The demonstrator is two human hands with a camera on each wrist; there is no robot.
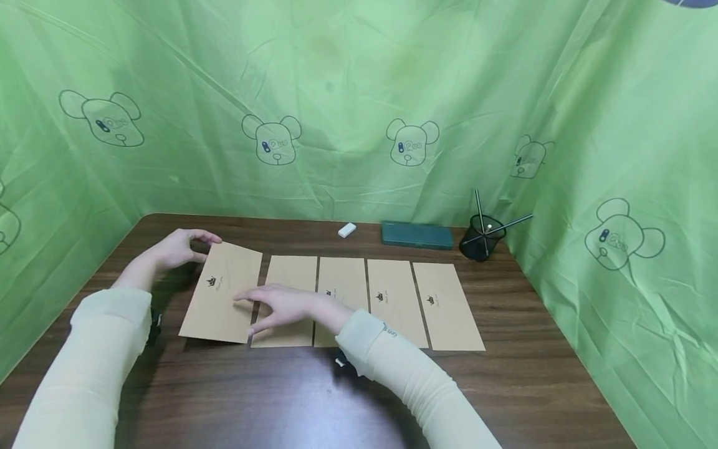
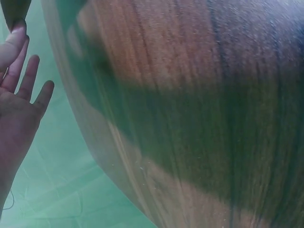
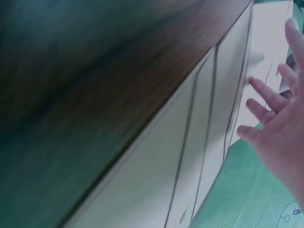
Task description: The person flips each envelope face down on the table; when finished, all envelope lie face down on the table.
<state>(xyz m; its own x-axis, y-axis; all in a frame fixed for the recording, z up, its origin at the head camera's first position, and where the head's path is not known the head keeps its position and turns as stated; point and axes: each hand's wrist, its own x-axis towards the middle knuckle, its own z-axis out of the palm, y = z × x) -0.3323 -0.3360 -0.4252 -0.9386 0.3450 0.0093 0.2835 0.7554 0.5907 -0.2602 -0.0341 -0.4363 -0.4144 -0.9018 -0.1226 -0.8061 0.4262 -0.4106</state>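
Observation:
My left hand [image 1: 178,248] pinches the far left corner of the leftmost tan kraft-paper card [image 1: 215,312], which bears a small crown print. That card is tilted, with a shadow under its near edge. In the left wrist view, thumb and index finger of the left hand [image 2: 21,99] meet at the dark card corner [image 2: 15,10]. My right hand [image 1: 283,305] hovers with spread fingers over the leftmost card's right side and the second card [image 1: 291,269], which it partly covers. In the right wrist view, the right hand [image 3: 280,118] has loosely extended fingers beside the raised card [image 3: 268,28].
Three more crown-printed cards [image 1: 449,312] continue the row to the right, with narrow gaps. Behind them lie a white eraser [image 1: 347,230], a dark green case [image 1: 417,235] and a black mesh pen cup [image 1: 477,244] holding sticks. Green curtains [image 1: 336,174] border the wooden table [image 1: 533,362].

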